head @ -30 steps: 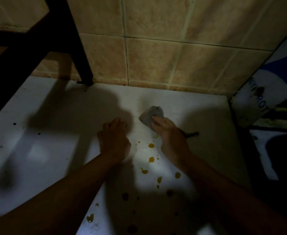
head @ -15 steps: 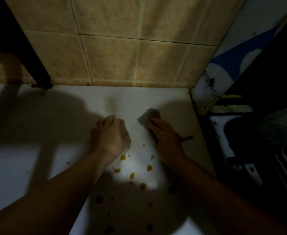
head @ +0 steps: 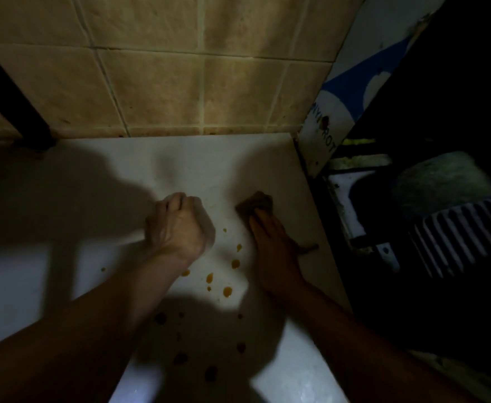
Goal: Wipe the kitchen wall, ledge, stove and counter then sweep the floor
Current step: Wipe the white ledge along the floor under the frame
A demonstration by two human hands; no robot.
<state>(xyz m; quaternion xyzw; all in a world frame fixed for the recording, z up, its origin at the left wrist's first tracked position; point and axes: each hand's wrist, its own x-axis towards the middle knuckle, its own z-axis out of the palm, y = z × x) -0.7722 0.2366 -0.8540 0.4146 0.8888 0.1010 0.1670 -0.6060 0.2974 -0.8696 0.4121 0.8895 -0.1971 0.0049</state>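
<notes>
**While the cloth sits ahead of the stains: counter wipe, item list**

Where the right hand [head: 270, 245] presses it, the cloth [head: 254, 205] lies on the white counter [head: 93, 257], bunched under and just beyond the fingertips, toward the tiled wall [head: 157, 91]. Fingers lie straight and close together on top of it, flat, not pinching; a dark tail of cloth shows beside the heel of the hand.

Left hand [head: 177, 228]: fingers curled into a loose fist, knuckles resting on the counter, holding nothing that can be seen.

Orange drips [head: 227, 291]: several, between the 2 hands and behind the fingers, toward the wrists; darker spots lie further back in shadow.

Judged step: wiping the counter. To do it well, draw the cloth back from the wall over the drips with flat, even pressure, folding to a clean face so the stains lift rather than smear. Move the left fist aside, since it sits just beside the drip field.

Surroundings: counter edge close beyond the right little finger, with a dark gap and a printed panel [head: 322, 135] past it; a dark post [head: 35, 132] stands well to the left at the wall foot. Shadow from both arms hides the nearer spots.
</notes>
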